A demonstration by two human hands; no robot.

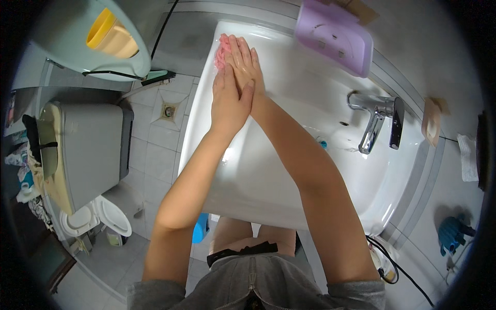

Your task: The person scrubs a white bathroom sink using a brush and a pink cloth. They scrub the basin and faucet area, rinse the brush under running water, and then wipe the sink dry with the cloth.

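Both hands are together at the far left corner of a white ceramic washbasin (267,193). Under the fingers of my right hand (245,62) lies a crumpled pink cloth (222,50), wet-looking and pressed on the basin's rim. My right hand is flat, palm down, its skin wet. My left hand (229,93) rests alongside and partly against it, fingertips at the cloth's lower edge and thumb over the back of the right hand. Whether the left fingers grip any cloth is hidden. To the right, a chrome faucet (372,120) points over the basin, with a blue drain piece (322,144) nearby.
A purple plastic holder (335,38) overhangs the basin's back edge. A small soap dish (431,122) is on the wall at right. Left of the basin are a grey washing machine (93,151), a green basin (69,68) holding a yellow cup (112,37), and a floor drain (169,111).
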